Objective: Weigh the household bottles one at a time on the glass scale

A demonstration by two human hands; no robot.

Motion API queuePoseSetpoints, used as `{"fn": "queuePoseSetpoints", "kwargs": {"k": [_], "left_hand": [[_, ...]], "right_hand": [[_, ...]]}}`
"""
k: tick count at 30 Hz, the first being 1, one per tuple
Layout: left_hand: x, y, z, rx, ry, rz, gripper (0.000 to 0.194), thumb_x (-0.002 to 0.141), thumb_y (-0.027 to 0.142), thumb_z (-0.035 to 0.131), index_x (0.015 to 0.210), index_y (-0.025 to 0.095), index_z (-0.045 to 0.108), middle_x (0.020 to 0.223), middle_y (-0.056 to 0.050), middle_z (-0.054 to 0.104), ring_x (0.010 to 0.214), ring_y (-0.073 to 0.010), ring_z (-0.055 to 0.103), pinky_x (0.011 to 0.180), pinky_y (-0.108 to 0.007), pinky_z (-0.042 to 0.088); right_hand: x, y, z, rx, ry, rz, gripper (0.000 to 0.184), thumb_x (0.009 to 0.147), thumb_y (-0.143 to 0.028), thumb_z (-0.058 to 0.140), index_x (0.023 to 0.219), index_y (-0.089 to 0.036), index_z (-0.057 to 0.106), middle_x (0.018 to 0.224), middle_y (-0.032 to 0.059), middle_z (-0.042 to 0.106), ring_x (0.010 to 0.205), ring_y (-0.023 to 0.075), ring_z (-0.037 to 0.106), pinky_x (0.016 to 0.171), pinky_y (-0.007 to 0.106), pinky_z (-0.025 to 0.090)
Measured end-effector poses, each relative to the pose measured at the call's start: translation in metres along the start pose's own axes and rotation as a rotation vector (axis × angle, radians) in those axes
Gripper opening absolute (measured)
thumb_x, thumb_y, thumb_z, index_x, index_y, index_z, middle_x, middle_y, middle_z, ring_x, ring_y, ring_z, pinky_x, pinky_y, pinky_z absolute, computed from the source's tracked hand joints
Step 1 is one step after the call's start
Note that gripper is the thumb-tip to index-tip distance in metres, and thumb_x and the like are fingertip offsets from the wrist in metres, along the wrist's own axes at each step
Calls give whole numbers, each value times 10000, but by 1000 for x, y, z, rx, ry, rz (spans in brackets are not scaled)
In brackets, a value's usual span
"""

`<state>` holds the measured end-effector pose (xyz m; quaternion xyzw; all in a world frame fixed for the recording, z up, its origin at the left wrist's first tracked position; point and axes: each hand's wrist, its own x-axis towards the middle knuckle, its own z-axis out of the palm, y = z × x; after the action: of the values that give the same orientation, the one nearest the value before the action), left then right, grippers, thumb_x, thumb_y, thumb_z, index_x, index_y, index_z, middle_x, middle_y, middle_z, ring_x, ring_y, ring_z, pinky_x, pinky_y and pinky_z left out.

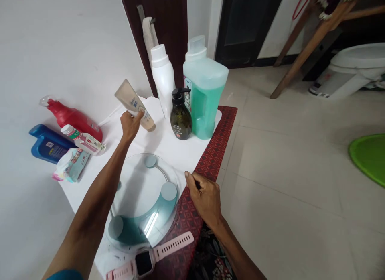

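Note:
My left hand grips a beige squeeze tube, cap end down, near the back of the white cloth. Whether the cap touches the cloth, I cannot tell. Just right of the tube stand a dark pump bottle, a white bottle and a large bottle of green liquid. My right hand is loosely curled over the table's right edge, its fingers closed with nothing visible in them. Between my arms lies a round glass scale, partly covered by my left forearm.
At the left lie a red bottle, a blue bottle, a small pink-labelled bottle and a tissue pack. A pink-strapped watch lies at the front. On the floor to the right are a white bucket and a green object.

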<state>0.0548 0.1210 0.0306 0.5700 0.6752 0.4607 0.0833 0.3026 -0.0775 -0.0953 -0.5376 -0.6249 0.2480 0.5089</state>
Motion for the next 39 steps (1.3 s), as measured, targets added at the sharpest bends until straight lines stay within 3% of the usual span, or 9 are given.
{"fn": "queuePoseSetpoints", "kwargs": {"k": [3,6,8,11,17,24,31,39], "left_hand": [[-41,0,-58,-22,-55,40,441,867,547,768,937,114,800,856,-112,800,774,-288,764,699,-376,636],[-96,6,-113,13,-95,58,423,850,551,791,926,137,828,927,-105,837,880,-316,799,752,-383,664],[-131,10,-138,27,-119,49,385,844,533,803,923,159,844,989,-100,854,952,-336,814,815,-407,678],[-171,11,-157,6,-177,-3,376,859,531,792,954,175,865,1006,-99,861,893,-332,825,769,-411,686],[-196,7,-153,-57,-181,-25,360,865,476,783,1035,169,864,1060,-107,862,904,-306,827,721,-384,681],[-211,5,-154,-130,-190,-43,423,813,534,887,1050,188,832,1094,-110,855,988,-312,811,850,-453,678],[-233,-7,-166,-21,-118,36,606,818,510,920,1316,232,717,1279,-105,793,1100,-282,769,942,-472,653],[-237,-10,-131,103,13,107,214,928,420,792,992,216,779,1009,-86,820,835,-239,767,714,-376,641]], "right_hand": [[0,1,1,-5,-1,7,567,1078,-493,525,592,-240,378,512,-59,385,499,97,356,548,285,280],[0,3,2,-22,-5,4,568,1067,-510,532,582,-234,425,511,-49,420,500,102,377,564,288,293],[-1,4,2,-43,-18,1,563,1065,-518,533,585,-229,478,512,-40,452,506,109,398,581,290,310],[-2,5,3,-74,-32,0,560,1067,-533,528,597,-227,531,517,-30,488,511,118,400,597,296,328],[-4,4,3,-113,-40,2,581,1072,-578,504,609,-231,548,524,-23,497,517,128,386,603,304,333],[-4,2,3,-121,-32,22,585,1057,-600,507,612,-225,563,519,-22,499,514,129,403,598,308,314],[-4,2,1,-84,-40,27,590,1045,-622,529,612,-224,571,500,-31,500,483,126,422,597,308,324],[-5,-1,-1,-64,-43,39,595,1035,-645,538,629,-217,612,532,-4,587,488,144,507,610,313,367]]}}
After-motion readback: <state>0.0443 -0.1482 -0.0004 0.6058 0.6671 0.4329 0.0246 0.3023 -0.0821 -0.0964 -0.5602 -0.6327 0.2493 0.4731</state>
